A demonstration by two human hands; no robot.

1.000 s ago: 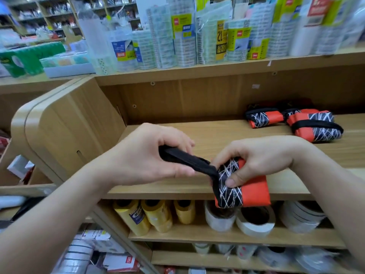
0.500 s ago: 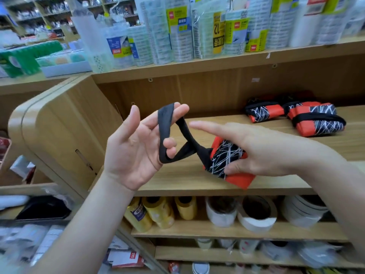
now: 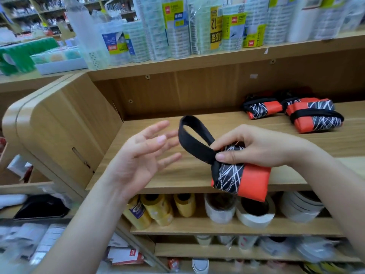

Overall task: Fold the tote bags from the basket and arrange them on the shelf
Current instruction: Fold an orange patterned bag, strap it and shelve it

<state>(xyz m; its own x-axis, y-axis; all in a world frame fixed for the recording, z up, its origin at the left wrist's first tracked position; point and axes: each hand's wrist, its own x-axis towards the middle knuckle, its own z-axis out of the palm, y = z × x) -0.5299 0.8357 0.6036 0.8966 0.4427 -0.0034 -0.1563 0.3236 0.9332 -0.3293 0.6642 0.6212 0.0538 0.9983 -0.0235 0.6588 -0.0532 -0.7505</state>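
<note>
The right hand (image 3: 254, 147) grips a folded tote bag (image 3: 243, 180), a small orange and black bundle with white line markings. Its fingers curl over the top of the bundle, and the thumb presses where the black strap (image 3: 193, 139) meets the cloth. The bundle hangs below that hand, in front of the front edge of the wooden shelf (image 3: 177, 175), and does not rest on it. The strap stands up and to the left from the pinch as an open loop.

The left hand (image 3: 146, 153) holds nothing. Its fingers are straight and spread, with the palm turned toward the loop. It is just to the left of the strap; the fingertips are blurred, and they seem to be apart from it.

Farther back on the same shelf, to the right, lie two more folded bags of the same pattern, one (image 3: 260, 109) nearer the back wall and a second bag (image 3: 316, 117) beside it, with a black strap wrapped around it. They touch or nearly touch each other and are well apart from both hands.

On the shelf below stand yellow rolls (image 3: 158, 208) and white tape rolls (image 3: 254, 212).
</note>
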